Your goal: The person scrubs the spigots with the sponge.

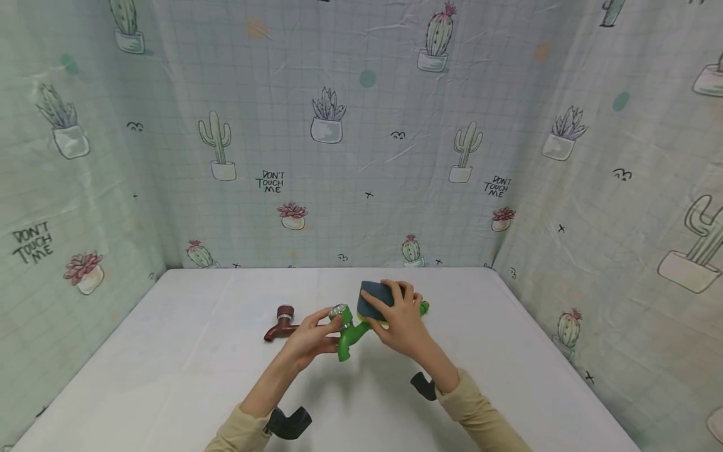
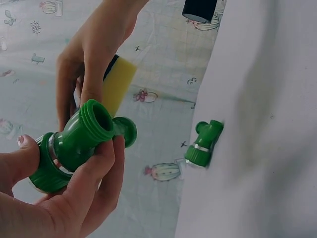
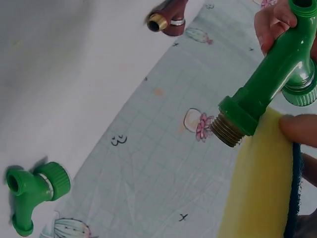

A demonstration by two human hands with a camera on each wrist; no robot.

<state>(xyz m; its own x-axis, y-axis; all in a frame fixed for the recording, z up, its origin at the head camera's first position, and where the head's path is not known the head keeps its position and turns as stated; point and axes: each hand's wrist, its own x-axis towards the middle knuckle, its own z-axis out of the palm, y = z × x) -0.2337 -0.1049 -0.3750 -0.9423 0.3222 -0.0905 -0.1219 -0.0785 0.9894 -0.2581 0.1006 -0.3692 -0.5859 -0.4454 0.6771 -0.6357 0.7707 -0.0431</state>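
Observation:
My left hand (image 1: 307, 339) grips a green plastic tap (image 1: 353, 334) by its ribbed knob, holding it above the table. In the right wrist view the tap's threaded brass end (image 3: 228, 131) points down and left. A yellow sponge (image 3: 262, 173) with a dark blue scouring side is held in my right hand (image 1: 403, 321), thumb on one face and fingers on the other. Its yellow face lies against the tap body near the threaded end. A second green tap (image 2: 204, 144) lies on the table behind my right hand, mostly hidden in the head view.
A brown tap (image 1: 282, 323) with a brass end lies on the white table (image 1: 186, 351) at the left, partly behind my left hand. Two black, bent pipe-like pieces, one near the left sleeve (image 1: 290, 424) and one near the right forearm (image 1: 422, 386), lie closer. Cactus-print sheets wall the table.

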